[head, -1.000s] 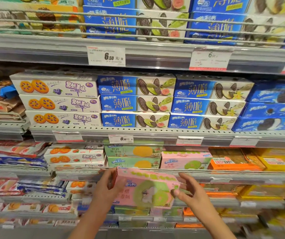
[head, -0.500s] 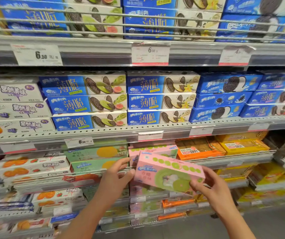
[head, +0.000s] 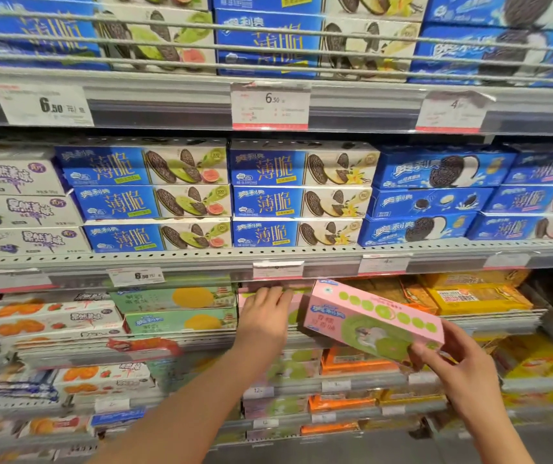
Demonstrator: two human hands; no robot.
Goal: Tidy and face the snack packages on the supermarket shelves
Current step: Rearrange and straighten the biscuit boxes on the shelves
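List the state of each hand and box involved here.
Left hand: fingers on the pink box on the shelf.
Right hand: grips the loose pink box by its right end.
Loose pink box: tilted, off the shelf.

Both arms are bare and reach forward from the bottom. The left arm stretches up and far out. The left hand (head: 265,316) shows its back, with the fingers close together and bent a little over something pink on the shelf. The right hand (head: 449,366) is lower and off to the right. Its thumb and fingers pinch the end of a pink box (head: 372,323), which tilts.
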